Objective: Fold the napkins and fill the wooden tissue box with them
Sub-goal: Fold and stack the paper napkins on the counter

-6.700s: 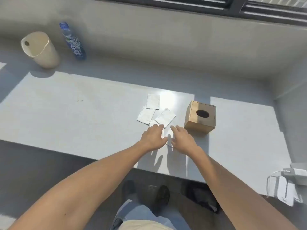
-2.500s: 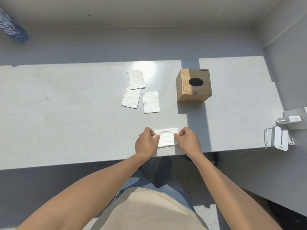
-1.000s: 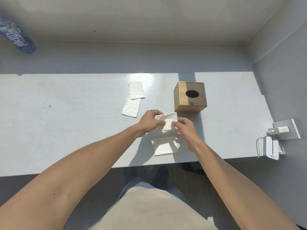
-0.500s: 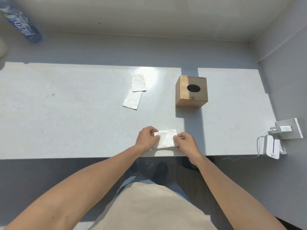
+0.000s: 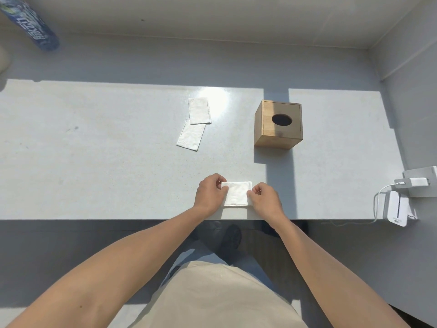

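Note:
A white folded napkin [image 5: 237, 193] lies flat near the front edge of the grey table [image 5: 94, 162]. My left hand [image 5: 209, 194] pinches its left end and my right hand [image 5: 264, 200] pinches its right end. Beyond them, right of centre, stands the wooden tissue box [image 5: 278, 125], a cube with an oval hole in its top. Two more white napkins lie left of the box: one further back [image 5: 199, 110], the other [image 5: 191, 135] slightly under its near end.
A blue-labelled bottle [image 5: 30, 23] stands at the far left against the wall. At the table's right end a white charger [image 5: 412, 182] sits plugged in, with a white device [image 5: 397, 208] and its cable below it. A wall rises along the right side.
A napkin picked up in front of the box was brought down onto the one near the front edge. Both hands now hold its ends there. Two napkins stay beside the box.

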